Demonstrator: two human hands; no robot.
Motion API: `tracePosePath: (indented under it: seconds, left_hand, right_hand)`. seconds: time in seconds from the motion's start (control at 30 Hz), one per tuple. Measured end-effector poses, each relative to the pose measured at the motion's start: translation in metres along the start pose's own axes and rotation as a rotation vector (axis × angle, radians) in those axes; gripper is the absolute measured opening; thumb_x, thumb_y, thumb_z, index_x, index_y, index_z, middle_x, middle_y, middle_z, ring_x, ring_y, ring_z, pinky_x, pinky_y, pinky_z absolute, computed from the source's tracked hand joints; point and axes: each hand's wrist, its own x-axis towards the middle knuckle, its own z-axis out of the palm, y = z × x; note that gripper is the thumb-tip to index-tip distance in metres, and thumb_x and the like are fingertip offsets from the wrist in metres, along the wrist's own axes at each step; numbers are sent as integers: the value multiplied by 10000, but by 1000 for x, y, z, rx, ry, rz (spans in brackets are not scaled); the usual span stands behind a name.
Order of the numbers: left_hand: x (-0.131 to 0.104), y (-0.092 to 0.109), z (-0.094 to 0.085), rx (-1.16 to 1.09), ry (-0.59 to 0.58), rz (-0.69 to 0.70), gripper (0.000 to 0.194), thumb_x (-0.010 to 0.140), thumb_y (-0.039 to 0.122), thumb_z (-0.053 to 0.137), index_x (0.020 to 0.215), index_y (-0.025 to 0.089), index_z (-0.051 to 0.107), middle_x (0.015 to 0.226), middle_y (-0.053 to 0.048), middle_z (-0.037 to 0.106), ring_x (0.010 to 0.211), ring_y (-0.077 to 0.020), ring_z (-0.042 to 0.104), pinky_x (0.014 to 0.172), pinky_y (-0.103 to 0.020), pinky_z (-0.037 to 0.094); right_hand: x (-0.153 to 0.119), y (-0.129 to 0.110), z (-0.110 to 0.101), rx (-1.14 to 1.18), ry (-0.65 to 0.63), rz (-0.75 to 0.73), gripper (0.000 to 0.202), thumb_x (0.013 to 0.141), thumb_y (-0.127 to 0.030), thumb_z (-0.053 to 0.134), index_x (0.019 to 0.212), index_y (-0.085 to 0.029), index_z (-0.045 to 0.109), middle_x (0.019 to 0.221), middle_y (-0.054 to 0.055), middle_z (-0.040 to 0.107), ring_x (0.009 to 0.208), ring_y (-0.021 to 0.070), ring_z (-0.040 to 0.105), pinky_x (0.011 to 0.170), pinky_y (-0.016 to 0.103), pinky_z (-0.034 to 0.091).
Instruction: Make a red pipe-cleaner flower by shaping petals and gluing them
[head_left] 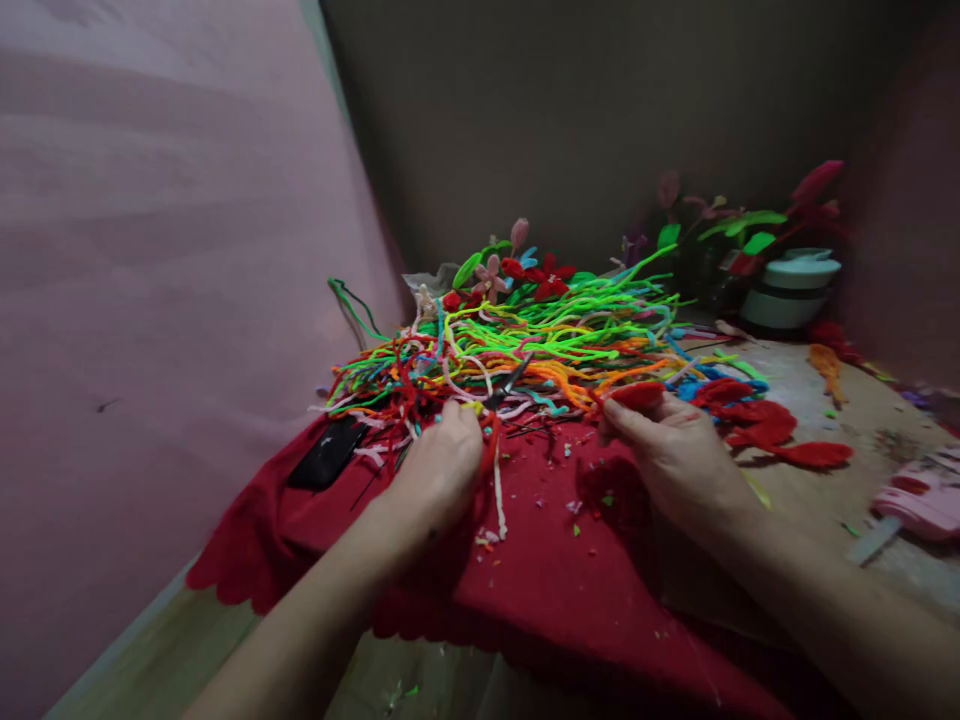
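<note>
My left hand [442,455] is closed round the handles of scissors [512,382], whose dark blades point up and to the right over a pile of coloured fuzzy stems [570,335]. Opposite it, my right hand [679,440] pinches a red fuzzy piece [637,396] between thumb and fingers, with a gap between the piece and the blades. Several red petal-like pieces [765,424] lie just right of my right hand. A pale stem [499,495] hangs down near my left hand onto the red cloth [540,560].
A black phone [328,455] rests at the cloth's left side. Fuzzy flowers [550,277] stand behind the pile. A lidded container [789,290] is at the back right, a pink glue gun [922,498] at the right edge. Small scraps litter the cloth.
</note>
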Motion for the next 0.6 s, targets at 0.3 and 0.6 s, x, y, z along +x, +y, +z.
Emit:
tracePosePath:
  seconds: [0.3, 0.6]
  left_hand:
    - [35, -41, 20, 4, 105, 48, 255, 878, 184, 329, 1000, 93, 534, 1005, -125, 571, 921, -186, 550, 825, -289, 436]
    - [33, -18, -5, -194, 199, 78, 258, 872, 241, 405, 947, 116, 618, 953, -106, 589, 940, -194, 556, 850, -307, 424]
  right_hand:
    - [-1, -9, 3, 56, -119, 196, 153, 606, -250, 761, 644, -146, 657, 604, 26, 638, 435, 77, 486, 371, 190, 397]
    - [2, -6, -5, 228, -118, 372, 165, 595, -204, 769, 638, -142, 622, 688, 17, 644, 458, 44, 449, 370, 155, 334]
